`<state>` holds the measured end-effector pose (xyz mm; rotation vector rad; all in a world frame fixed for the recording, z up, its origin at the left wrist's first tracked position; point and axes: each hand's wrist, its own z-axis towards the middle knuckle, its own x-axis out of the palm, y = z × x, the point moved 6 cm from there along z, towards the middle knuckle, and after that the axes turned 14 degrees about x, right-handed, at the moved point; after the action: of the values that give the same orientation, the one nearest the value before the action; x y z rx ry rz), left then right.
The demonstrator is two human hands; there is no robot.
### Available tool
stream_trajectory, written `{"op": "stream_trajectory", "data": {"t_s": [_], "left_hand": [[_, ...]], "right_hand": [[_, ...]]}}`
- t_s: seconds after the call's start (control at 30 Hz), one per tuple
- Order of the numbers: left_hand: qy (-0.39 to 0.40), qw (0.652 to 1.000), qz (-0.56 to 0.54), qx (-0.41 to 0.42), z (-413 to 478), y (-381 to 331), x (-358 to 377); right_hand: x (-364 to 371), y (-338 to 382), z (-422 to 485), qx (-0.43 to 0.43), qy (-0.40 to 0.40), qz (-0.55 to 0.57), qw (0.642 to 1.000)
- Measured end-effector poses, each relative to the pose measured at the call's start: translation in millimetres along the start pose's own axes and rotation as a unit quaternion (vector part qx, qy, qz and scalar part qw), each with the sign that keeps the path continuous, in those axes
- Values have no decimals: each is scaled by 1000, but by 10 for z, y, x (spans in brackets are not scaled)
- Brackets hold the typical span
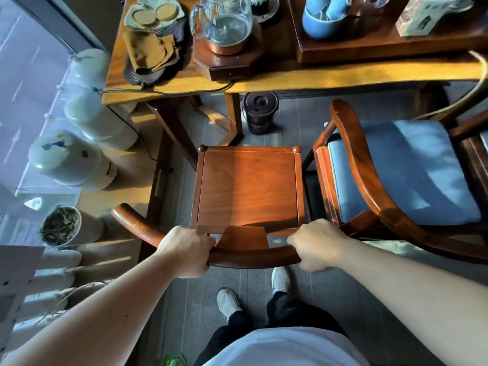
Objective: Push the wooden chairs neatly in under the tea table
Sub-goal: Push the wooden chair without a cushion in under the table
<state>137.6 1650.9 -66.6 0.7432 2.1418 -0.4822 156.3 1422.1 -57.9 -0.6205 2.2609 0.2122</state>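
A wooden chair (248, 186) with a bare reddish seat stands right in front of me, its front edge a little short of the tea table (290, 79). My left hand (186, 250) grips the curved back rail on the left of the splat. My right hand (315, 245) grips the same rail on the right. A second wooden chair (353, 154) with a blue cushion stands to the right, turned at an angle, close beside the first.
A dark lidded bucket (260, 112) stands on the floor under the table edge, beyond the chair. Large water bottles (71, 161) and a potted plant (62, 225) line the left side. A glass kettle (224, 22), blue cups and trays crowd the tabletop. My feet are behind the chair.
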Motion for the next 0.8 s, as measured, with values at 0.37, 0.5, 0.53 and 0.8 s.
{"op": "stream_trajectory", "data": {"t_s": [0.37, 0.5, 0.53, 0.8], "left_hand": [[-5, 1000, -11, 7, 292, -168, -185], [7, 1000, -15, 4, 283, -120, -164], [12, 1000, -16, 2, 281, -99, -164], [23, 1000, -8, 3, 324, -46, -261]], "right_hand": [[-54, -417, 18, 49, -11, 16, 999], [-59, -379, -14, 50, -22, 16, 998], [-59, -363, -21, 51, -22, 19, 998], [-13, -366, -51, 48, -5, 6, 999]]}}
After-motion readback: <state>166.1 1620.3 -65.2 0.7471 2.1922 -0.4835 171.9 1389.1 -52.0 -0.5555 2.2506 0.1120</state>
